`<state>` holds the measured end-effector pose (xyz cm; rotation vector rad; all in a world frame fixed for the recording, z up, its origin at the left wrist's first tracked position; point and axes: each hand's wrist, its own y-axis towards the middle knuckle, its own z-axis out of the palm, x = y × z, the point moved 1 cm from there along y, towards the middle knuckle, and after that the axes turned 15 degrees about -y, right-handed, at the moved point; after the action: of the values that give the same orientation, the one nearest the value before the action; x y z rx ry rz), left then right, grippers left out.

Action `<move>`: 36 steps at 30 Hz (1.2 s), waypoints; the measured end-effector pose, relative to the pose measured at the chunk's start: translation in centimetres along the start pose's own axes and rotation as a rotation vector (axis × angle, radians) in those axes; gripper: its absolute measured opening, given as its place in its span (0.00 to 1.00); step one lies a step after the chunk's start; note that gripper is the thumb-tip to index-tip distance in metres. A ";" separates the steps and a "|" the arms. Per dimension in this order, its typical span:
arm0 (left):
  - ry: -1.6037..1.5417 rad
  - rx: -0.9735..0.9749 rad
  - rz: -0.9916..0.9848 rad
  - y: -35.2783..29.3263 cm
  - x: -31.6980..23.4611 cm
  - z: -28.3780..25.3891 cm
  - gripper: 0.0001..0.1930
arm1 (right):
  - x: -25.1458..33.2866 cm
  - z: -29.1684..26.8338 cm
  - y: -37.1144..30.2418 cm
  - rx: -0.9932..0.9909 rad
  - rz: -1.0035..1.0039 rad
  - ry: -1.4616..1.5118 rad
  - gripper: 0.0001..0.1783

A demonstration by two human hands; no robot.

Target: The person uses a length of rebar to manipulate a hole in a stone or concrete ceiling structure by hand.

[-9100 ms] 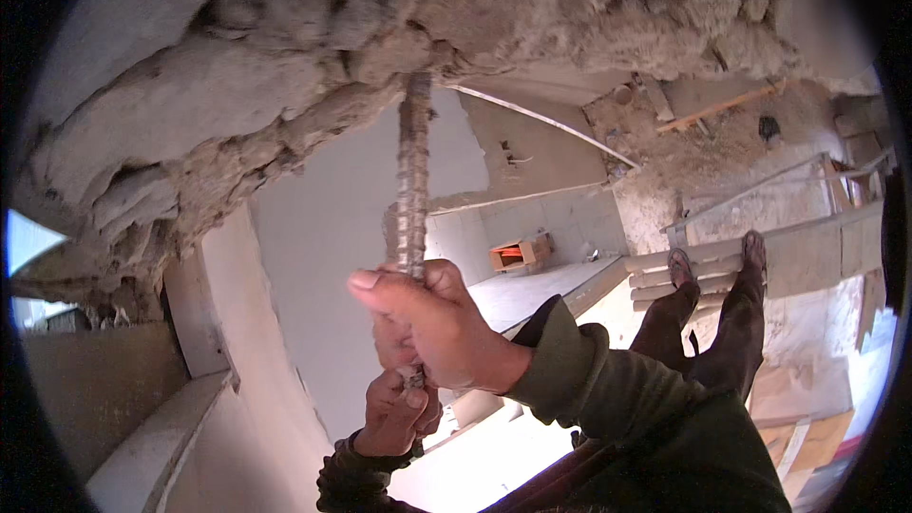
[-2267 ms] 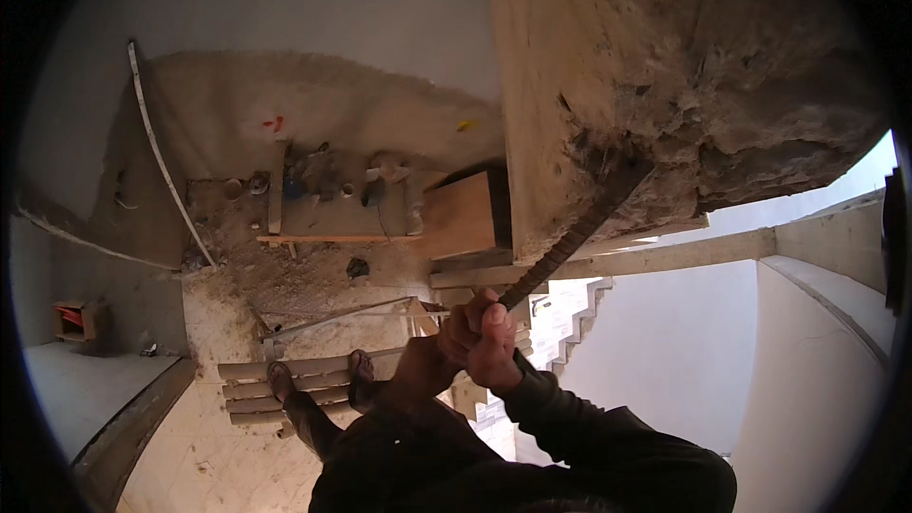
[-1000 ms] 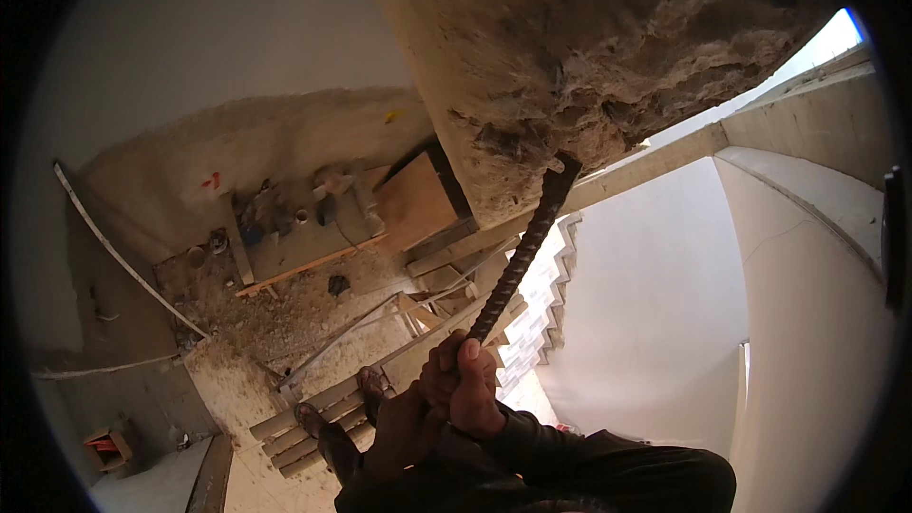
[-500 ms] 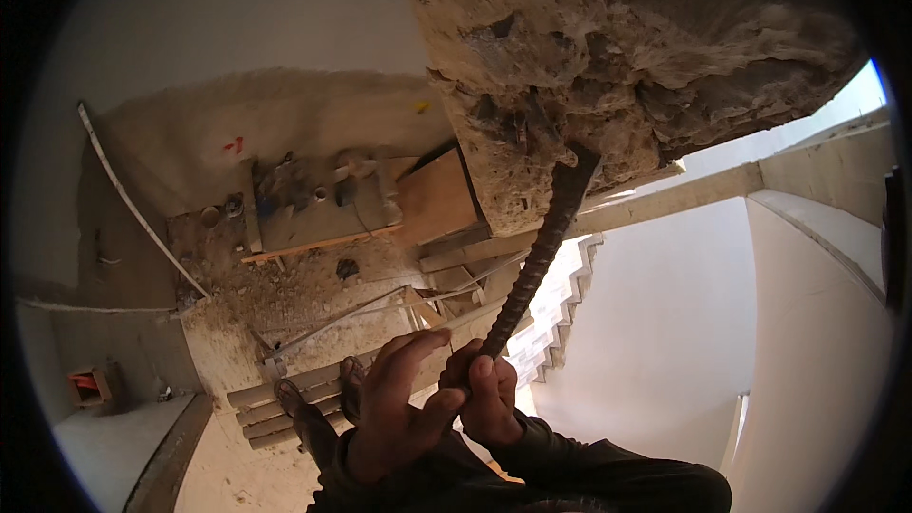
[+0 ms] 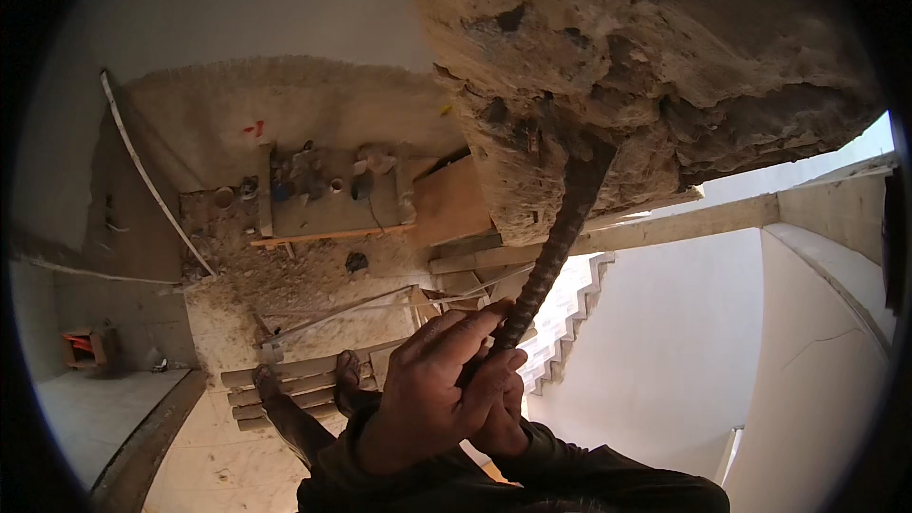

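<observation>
A ribbed steel bar (image 5: 549, 271) with a flattened, chisel-like far end slants up from my hands. Its tip meets the underside of a rough, broken masonry block (image 5: 608, 57) that fills the upper right; whether it has entered the surface I cannot tell. My left hand (image 5: 423, 394) is closed about the bar's near end, fingers reaching across it. Just beside and partly behind it, my right hand (image 5: 502, 413) grips the same end, its fingers partly covered by the left.
My feet stand on wooden planks (image 5: 294, 389) high above a rubble-strewn floor (image 5: 256, 275). Farther off is a board-edged bench (image 5: 328, 218) with containers on it. A staircase (image 5: 565, 323) descends at right below a long beam (image 5: 703, 221). A small open box (image 5: 87, 350) lies far left.
My left hand, loosely spread beside the bar before, has closed onto its near end next to my right hand. The bar's tip stays against the block; the whole view has shifted slightly.
</observation>
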<state>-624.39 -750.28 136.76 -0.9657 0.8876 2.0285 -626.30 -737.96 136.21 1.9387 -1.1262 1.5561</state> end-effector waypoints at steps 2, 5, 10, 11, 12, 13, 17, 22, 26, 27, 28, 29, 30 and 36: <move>0.048 0.010 -0.047 0.4 -0.8 -1.2 0.18 | 0.0 1.3 0.2 0.012 0.064 0.068 0.14; -0.014 0.049 -0.092 1.0 -1.7 -0.8 0.17 | 1.3 1.2 -0.5 -0.018 0.052 0.083 0.15; -0.010 0.100 -0.147 1.9 -3.0 -1.4 0.15 | 2.4 3.7 -1.0 -0.147 0.058 0.050 0.12; 0.011 0.093 -0.163 1.7 -3.1 -2.1 0.15 | 2.8 4.9 -0.8 -0.143 0.062 0.069 0.12; 0.032 0.086 -0.179 1.6 -3.1 -2.8 0.14 | 3.5 6.1 -0.3 -0.195 0.095 0.045 0.11; 0.053 0.087 -0.186 1.6 -3.4 -3.4 0.14 | 3.6 7.0 -0.1 -0.244 0.128 0.022 0.10; 0.133 0.100 -0.209 2.0 -3.8 -4.5 0.14 | 2.0 7.5 -0.7 -0.167 0.077 -0.133 0.10; 0.044 0.165 -0.252 2.7 -4.2 -3.5 0.14 | 2.5 7.6 -0.6 -0.311 0.235 0.176 0.17; 0.096 0.111 -0.265 2.5 -4.3 -5.5 0.13 | 3.1 10.1 0.4 -0.368 0.073 0.231 0.21; 0.048 0.109 -0.257 2.6 -3.9 -5.5 0.13 | 3.8 10.3 0.2 -0.380 0.082 0.229 0.21; 0.036 0.125 -0.267 2.8 -3.9 -5.5 0.13 | 3.7 10.6 0.3 -0.396 0.092 0.228 0.21; 0.006 0.118 -0.296 3.0 -4.2 -5.5 0.13 | 3.7 11.0 0.5 -0.408 0.099 0.231 0.20; -0.019 0.113 -0.324 3.3 -4.7 -5.5 0.12 | 3.6 11.8 0.7 -0.476 0.039 0.179 0.20; 0.127 0.244 -0.253 5.0 -3.5 -5.6 0.13 | 0.6 11.3 2.0 -0.535 0.070 0.137 0.20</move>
<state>-624.91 -758.40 138.28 -1.0210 0.9995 1.6196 -620.90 -747.65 133.17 1.4314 -1.3883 1.2316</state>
